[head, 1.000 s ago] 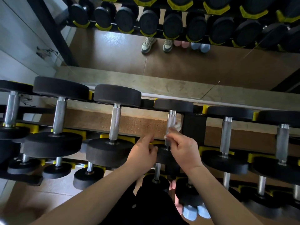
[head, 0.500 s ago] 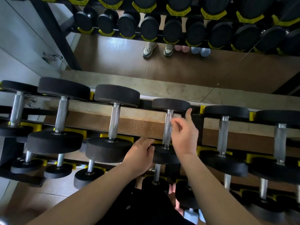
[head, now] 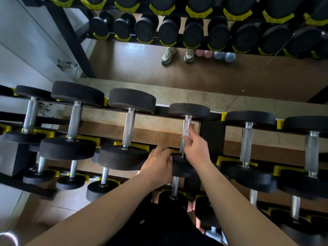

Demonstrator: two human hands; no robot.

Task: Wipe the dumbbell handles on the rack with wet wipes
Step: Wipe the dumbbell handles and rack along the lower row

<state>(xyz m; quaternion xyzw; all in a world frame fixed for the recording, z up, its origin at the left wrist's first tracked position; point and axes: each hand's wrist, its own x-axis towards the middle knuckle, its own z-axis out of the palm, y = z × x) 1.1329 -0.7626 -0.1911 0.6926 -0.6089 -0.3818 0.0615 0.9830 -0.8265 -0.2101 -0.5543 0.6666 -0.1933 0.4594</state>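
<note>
Head camera, looking down at a three-tier dumbbell rack (head: 212, 137) with yellow cradles, set against a mirrored wall. Two bare forearms reach in from the near edge.

The dumbbell (head: 189, 110) being cleaned lies on the top tier, fourth from the left, pointing away from the viewer, with a black rubber head at each end. Its handle (head: 186, 126) is a bright, knurled steel bar.

The right hand (head: 196, 150) is on the right side of that bar. Its fingertips (head: 192, 129) pinch a small, crumpled white wet wipe (head: 187, 134) against the metal, about midway along.

The left hand (head: 158, 162) sits at the near head (head: 180, 168), with its fingers curled against the rim, apparently steadying it.

To the left, three larger dumbbells lie in their cradles, and more stand to the right. Smaller ones fill the tiers below.

In the mirror (head: 134, 64), a pair of pale trainers and rows of dumbbells are reflected.

Handling, as a judgement: the dumbbell is probably heavy and rigid, and best left in its cradle. The knurling should grip and drag at the wipe. The wipe is limp, damp and easily torn, so it is best wrapped round the bar and slid along it.
</note>
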